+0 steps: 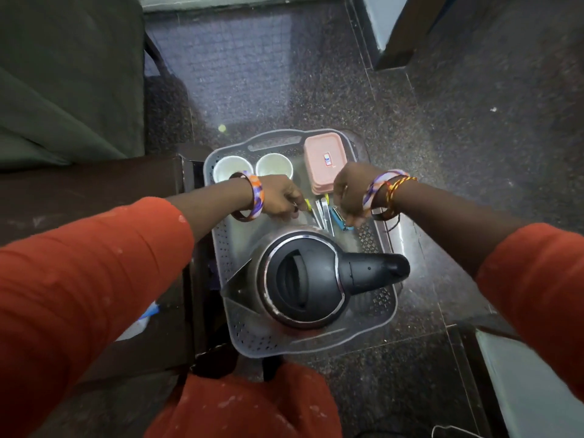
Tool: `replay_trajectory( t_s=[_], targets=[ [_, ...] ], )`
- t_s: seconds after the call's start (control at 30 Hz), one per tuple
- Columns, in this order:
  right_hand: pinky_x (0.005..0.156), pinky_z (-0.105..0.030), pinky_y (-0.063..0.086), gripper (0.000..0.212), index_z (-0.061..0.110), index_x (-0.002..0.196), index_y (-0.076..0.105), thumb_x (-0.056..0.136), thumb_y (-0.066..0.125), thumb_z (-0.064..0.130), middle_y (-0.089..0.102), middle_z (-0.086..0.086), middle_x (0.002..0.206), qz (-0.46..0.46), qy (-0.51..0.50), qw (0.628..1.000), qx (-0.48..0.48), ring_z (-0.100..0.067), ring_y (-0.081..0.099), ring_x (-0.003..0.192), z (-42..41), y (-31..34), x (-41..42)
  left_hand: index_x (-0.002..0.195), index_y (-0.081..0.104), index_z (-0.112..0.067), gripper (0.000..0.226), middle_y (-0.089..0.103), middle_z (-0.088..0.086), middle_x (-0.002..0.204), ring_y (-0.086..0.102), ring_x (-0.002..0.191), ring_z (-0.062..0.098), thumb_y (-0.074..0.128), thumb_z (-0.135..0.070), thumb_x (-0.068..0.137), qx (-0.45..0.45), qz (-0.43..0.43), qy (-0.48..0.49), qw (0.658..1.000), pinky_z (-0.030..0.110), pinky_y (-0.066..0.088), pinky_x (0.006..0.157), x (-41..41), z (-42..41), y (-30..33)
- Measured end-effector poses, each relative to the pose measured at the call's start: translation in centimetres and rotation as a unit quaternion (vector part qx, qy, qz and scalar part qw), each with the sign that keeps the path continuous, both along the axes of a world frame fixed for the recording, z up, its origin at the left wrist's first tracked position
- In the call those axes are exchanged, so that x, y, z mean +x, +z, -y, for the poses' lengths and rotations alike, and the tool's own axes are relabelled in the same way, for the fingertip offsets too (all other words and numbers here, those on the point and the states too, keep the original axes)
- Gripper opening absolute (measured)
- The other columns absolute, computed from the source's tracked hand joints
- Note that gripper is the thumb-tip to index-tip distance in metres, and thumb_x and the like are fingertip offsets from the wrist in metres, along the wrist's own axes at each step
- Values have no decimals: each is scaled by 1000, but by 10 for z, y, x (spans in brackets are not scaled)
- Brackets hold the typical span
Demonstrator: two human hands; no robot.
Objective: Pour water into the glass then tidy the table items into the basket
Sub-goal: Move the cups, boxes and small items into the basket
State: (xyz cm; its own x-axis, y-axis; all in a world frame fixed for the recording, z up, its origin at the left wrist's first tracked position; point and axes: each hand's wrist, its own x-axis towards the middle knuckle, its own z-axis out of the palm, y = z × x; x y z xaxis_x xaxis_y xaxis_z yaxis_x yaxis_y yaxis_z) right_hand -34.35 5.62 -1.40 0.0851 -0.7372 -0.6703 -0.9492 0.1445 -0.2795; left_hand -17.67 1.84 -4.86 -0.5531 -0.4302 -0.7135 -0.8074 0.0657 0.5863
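Dark speckled floor (474, 153) under basket (221, 248); both hands (281, 199) (349, 192) among its utensils (324, 213).

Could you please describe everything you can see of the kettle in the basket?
The kettle stands upright in the near end of the grey perforated basket, seen from above. Its body looks like shiny steel, with a closed black lid, a black handle pointing right and a spout pointing left. Neither hand touches it: the left hand and right hand are beyond it, over small utensils.

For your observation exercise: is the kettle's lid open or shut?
Shut. The black lid lies flat inside the kettle rim, with no gap showing.
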Motion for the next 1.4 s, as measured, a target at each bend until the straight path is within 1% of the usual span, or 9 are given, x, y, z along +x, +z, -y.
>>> replay_trajectory(
  t_s=[0.1, 0.2, 0.3, 0.57, 0.67, 0.87, 0.93, 1.07, 1.4],
  targets=[
    [74, -38, 61, 20, 0, 88, 71, 73, 59, -5, 76, -19, 81, 21, 18, 1000, -11, -29, 74, 76, 16, 32, 26, 117, 57, 2, 31, 61, 5, 87, 57, 66, 9, 42, 3, 90, 0, -14, 71, 997, 10, 49, 53, 26, 3, 30],
    [48, -9, 49, 12, 4, 80, 68, 75, 58, 0, 70, -2, 51, 41, 59, 997, -42, -5, 65, 41, 35, 63, 68, 113, 57, 1, 29, 59, 0, 77, 59, 58, 5, 42, 4, 89, -19, -50, 140, 989, 18, 49, 57, 67, 5, 59],
    [38, -14, 50, 22, 9, 68, 58, 79, 51, -9, 58, 6, 30, 90, 74, 993, -18, -2, 56, 27, 46, 86, 125, 109, 58, -6, 26, 60, -2, 76, 59, 44, -6, 43, 1, 90, -62, -79, 208, 973, 15, 49, 53, 126, 2, 84],
    [59, -23, 57, 22, 10, 77, 67, 77, 47, 0, 60, 9, 32, 71, 252, 965, -9, -1, 57, 29, 48, 99, 305, 89, 55, -18, 20, 59, -5, 78, 59, 48, -7, 42, -4, 94, -92, -51, 414, 904, 9, 45, 44, 344, -48, 100],
    [47, -18, 54, 22, 9, 77, 66, 79, 47, -1, 58, 6, 31, 67, 274, 959, 17, -1, 56, 27, 41, 83, 370, 79, 54, -22, 26, 59, -4, 77, 57, 44, -8, 41, -5, 94, -74, -24, 484, 872, 9, 44, 44, 421, -84, 85],
    [65, -30, 58, 20, 0, 92, 69, 80, 57, 10, 74, -16, 84, 31, 326, 945, 14, -24, 73, 69, 26, 2, 481, 73, 56, -20, 21, 62, 4, 79, 56, 60, 11, 49, -13, 91, -15, 41, 572, 819, 19, 43, 51, 530, -153, 38],
    [87, -34, 51, 32, 3, 113, 64, 82, 60, 12, 67, -19, 112, 18, 311, 950, -34, -33, 64, 105, 20, -30, 505, 81, 64, -15, 6, 68, 16, 89, 63, 75, 27, 60, -16, 85, -45, 97, 557, 824, 25, 45, 60, 548, -165, 11],
    [105, -40, 39, 40, 15, 126, 54, 86, 54, 13, 54, -20, 128, -41, 215, 974, -61, -38, 43, 127, 6, -103, 522, 126, 54, -14, 49, 60, 15, 125, 55, 118, 31, 65, -29, 81, -123, 196, 396, 888, 33, 41, 98, 556, -164, -44],
    [89, -35, 50, 29, 7, 101, 71, 81, 51, 1, 66, -24, 109, -7, 87, 994, -64, -38, 64, 103, -21, -116, 483, 101, 66, -7, 26, 56, 20, 114, 59, 104, 40, 46, -6, 85, -188, 200, 252, 928, 42, 49, 86, 506, -122, -94]
  ],
)
